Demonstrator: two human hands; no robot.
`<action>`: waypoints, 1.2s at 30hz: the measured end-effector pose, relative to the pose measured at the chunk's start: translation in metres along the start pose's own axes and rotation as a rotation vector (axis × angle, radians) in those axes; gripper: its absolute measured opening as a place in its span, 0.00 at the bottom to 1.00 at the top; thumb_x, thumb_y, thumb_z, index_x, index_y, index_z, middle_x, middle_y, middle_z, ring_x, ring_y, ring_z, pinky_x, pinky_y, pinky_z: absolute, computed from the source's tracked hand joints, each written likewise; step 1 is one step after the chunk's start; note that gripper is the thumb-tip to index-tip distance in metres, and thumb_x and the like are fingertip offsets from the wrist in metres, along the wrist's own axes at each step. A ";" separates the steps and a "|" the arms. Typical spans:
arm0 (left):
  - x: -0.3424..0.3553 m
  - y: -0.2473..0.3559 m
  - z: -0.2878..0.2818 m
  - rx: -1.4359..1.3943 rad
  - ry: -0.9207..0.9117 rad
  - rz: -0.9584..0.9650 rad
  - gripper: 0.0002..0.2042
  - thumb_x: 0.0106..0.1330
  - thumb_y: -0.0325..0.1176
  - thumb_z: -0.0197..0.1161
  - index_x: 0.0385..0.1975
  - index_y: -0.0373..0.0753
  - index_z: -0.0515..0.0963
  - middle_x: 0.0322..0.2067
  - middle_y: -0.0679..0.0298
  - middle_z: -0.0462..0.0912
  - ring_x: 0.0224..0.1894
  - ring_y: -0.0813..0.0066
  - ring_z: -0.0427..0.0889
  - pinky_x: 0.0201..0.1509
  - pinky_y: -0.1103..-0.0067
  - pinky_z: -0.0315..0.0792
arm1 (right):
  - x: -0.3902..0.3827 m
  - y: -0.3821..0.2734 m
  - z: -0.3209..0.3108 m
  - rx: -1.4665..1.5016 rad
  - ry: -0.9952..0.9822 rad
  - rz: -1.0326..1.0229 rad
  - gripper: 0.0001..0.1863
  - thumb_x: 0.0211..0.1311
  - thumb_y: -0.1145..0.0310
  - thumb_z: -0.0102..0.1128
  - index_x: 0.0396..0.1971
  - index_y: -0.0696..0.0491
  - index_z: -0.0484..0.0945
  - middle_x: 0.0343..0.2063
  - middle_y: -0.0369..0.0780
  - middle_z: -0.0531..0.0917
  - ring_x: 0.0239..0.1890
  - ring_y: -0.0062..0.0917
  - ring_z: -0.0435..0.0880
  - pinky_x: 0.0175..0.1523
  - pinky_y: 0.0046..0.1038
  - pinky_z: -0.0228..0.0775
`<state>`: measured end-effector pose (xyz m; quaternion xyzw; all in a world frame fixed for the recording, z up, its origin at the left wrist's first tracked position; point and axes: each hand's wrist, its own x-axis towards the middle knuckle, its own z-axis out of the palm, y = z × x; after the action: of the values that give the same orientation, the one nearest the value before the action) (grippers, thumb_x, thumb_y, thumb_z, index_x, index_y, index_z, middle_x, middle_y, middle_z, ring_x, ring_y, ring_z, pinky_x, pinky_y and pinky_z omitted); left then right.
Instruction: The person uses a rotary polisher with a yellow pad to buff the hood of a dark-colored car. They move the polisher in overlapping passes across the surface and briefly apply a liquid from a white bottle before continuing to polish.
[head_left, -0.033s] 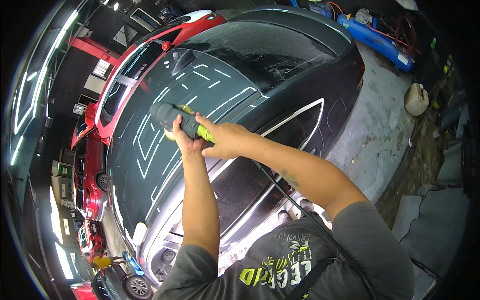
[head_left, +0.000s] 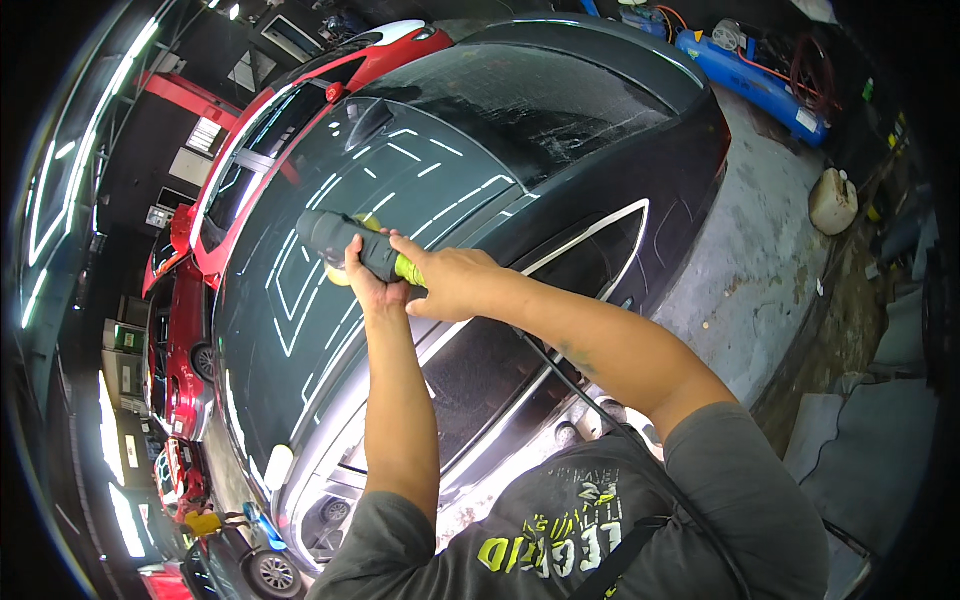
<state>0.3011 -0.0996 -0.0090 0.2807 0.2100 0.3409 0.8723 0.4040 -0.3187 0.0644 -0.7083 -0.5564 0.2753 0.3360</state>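
Both my hands are on a dark power polisher [head_left: 325, 233] with a bright green band near its rear end. My left hand [head_left: 374, 282] is wrapped around the body of the tool. Just behind it, my right hand [head_left: 455, 282] grips the rear, by the green band. A yellow pad [head_left: 338, 275] shows in part under the tool, over the glossy dark roof [head_left: 455, 180] of a car; whether it touches all round is hidden. A black cable [head_left: 590, 398] runs from near my right hand across my shoulder.
The car's rear window [head_left: 530, 90] is dusty, and its side window [head_left: 490, 390] faces me. Red cars [head_left: 180, 350] stand on the left. A blue compressor [head_left: 755, 85] and a whitish jerrycan [head_left: 833, 202] stand at the right. A person in yellow [head_left: 205, 523] is at lower left.
The polisher's head has shifted very slightly to the left. My hands keep the same grip on it.
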 end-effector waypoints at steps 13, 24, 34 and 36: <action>-0.010 -0.094 0.093 0.359 -0.006 -0.147 0.32 0.81 0.60 0.65 0.71 0.41 0.73 0.64 0.58 0.83 0.59 0.63 0.86 0.63 0.59 0.80 | -0.022 0.078 -0.052 -0.279 0.263 0.197 0.52 0.69 0.64 0.71 0.88 0.32 0.50 0.45 0.61 0.90 0.49 0.60 0.91 0.57 0.57 0.83; -0.133 0.049 -0.122 1.774 0.628 1.083 0.09 0.74 0.35 0.73 0.47 0.40 0.89 0.48 0.57 0.88 0.58 0.56 0.81 0.67 0.59 0.70 | 0.026 0.140 -0.131 -0.375 0.347 0.287 0.53 0.68 0.60 0.75 0.88 0.38 0.52 0.60 0.60 0.86 0.64 0.58 0.85 0.71 0.50 0.76; -0.148 0.028 -0.174 2.067 0.607 1.182 0.17 0.75 0.44 0.69 0.56 0.43 0.85 0.57 0.58 0.81 0.66 0.49 0.74 0.71 0.52 0.65 | 0.159 0.130 -0.160 -0.294 0.275 0.415 0.54 0.67 0.69 0.69 0.89 0.42 0.49 0.46 0.57 0.91 0.25 0.40 0.92 0.30 0.38 0.86; -0.151 0.029 -0.176 2.042 0.600 1.210 0.15 0.74 0.43 0.70 0.54 0.42 0.86 0.55 0.58 0.82 0.64 0.51 0.76 0.71 0.53 0.64 | 0.184 0.129 -0.163 -0.280 0.272 0.435 0.54 0.67 0.69 0.69 0.89 0.42 0.49 0.42 0.55 0.92 0.24 0.39 0.92 0.30 0.38 0.87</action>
<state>0.0866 -0.1280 -0.0971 0.7986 0.4095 0.4213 -0.1308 0.6490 -0.1874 0.0623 -0.8808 -0.3740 0.1638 0.2397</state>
